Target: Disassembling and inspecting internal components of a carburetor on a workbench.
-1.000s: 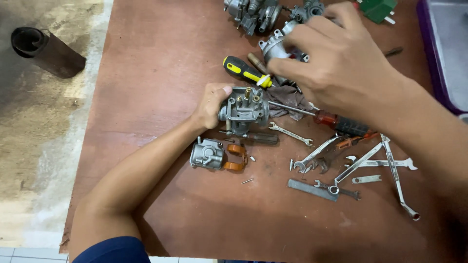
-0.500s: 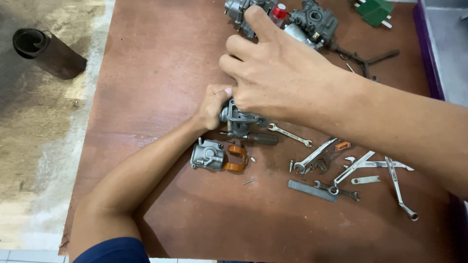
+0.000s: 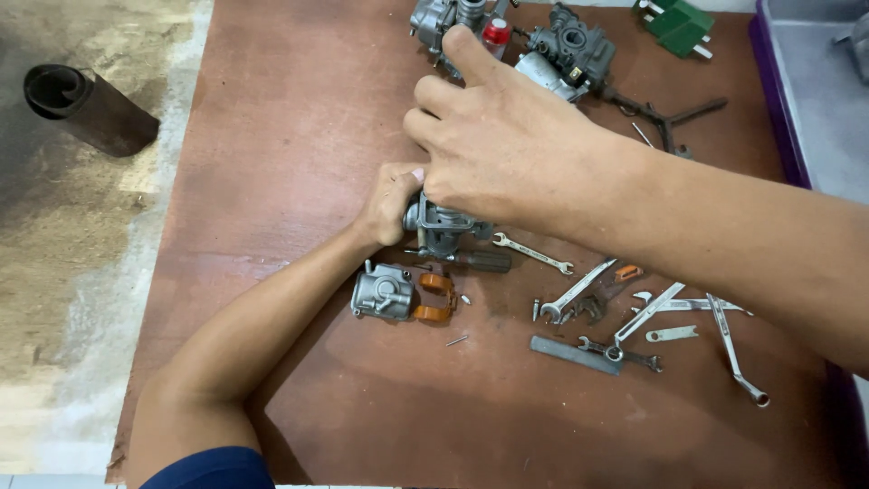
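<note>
Both of your hands close on the grey metal carburetor (image 3: pixel 444 226) at the middle of the frame: your left hand (image 3: pixel 389 204) grips its left side, and your right hand (image 3: pixel 507 149) covers its top with fingers curled. Just below it lies a small metal housing (image 3: pixel 382 293) on the brown board (image 3: pixel 272 136), with loose wrenches (image 3: pixel 634 317) spread to the lower right.

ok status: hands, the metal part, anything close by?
Left hand grips carburetor on board. Right hand pressed on top of it. Wrench and small grey housing lie close alongside.
</note>
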